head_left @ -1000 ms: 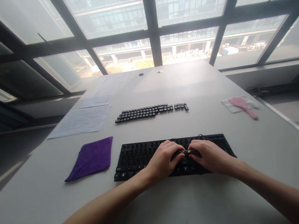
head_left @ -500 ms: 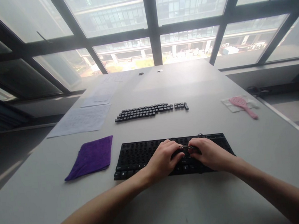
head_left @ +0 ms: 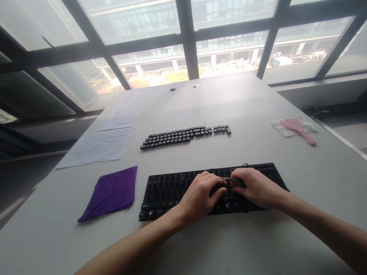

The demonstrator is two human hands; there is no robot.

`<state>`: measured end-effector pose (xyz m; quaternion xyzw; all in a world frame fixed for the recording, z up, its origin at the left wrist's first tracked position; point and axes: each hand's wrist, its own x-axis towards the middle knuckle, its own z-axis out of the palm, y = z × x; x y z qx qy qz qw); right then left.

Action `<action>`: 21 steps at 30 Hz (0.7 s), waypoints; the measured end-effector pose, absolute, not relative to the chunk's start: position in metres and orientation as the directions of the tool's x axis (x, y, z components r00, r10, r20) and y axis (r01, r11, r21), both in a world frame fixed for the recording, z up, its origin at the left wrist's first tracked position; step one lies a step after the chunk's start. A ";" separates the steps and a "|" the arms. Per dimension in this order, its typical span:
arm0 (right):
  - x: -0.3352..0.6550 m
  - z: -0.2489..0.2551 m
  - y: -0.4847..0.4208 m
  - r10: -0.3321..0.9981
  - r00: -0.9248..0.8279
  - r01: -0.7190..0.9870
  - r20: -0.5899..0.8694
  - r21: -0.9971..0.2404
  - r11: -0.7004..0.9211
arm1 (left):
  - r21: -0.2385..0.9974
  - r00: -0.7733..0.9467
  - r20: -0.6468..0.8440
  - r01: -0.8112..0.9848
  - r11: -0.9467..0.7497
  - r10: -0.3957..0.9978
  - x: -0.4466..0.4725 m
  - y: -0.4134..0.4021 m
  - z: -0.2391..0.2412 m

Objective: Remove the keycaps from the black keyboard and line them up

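Observation:
A black keyboard (head_left: 162, 191) lies in front of me; many key positions in its upper rows show no caps, while the bottom row still has keys. Over its middle-right part, my left hand (head_left: 204, 191) is closed around the dark handle of a keycap puller (head_left: 227, 179), whose thin metal wires reach to the right. My right hand (head_left: 251, 187) is closed with its fingertips pinched at the wire end. Whether a keycap sits between those fingers is hidden. Both hands hover low over the keys.
Detached black keycaps (head_left: 177, 137) stand in rows behind the keyboard. A folded purple cloth (head_left: 112, 192) lies to the left, near printed paper sheets (head_left: 96, 148). At the right, a pink hairbrush (head_left: 298, 130) rests on a clear plastic bag (head_left: 282, 129). Windows rise beyond the white table (head_left: 245, 105).
Both hands stay nearly in place, with only a slight shift of the fingers and the wires between them. The view has moved very slightly.

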<state>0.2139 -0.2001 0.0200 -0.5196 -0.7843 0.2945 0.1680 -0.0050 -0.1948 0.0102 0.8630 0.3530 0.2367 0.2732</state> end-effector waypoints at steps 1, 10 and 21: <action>0.214 0.021 -0.200 0.914 -0.402 0.721 -0.053 -0.633 0.281 | 0.640 0.642 0.218 0.475 -0.604 0.735 -0.005 -0.195 0.010; 0.214 0.024 -0.201 0.914 -0.392 0.736 -0.099 -0.630 0.247 | 0.640 0.661 0.196 0.473 -0.605 0.724 -0.008 -0.197 0.013; 0.214 0.021 -0.200 0.910 -0.404 0.733 -0.090 -0.628 0.263 | 0.601 0.681 0.224 0.467 -0.649 0.697 -0.008 -0.199 0.014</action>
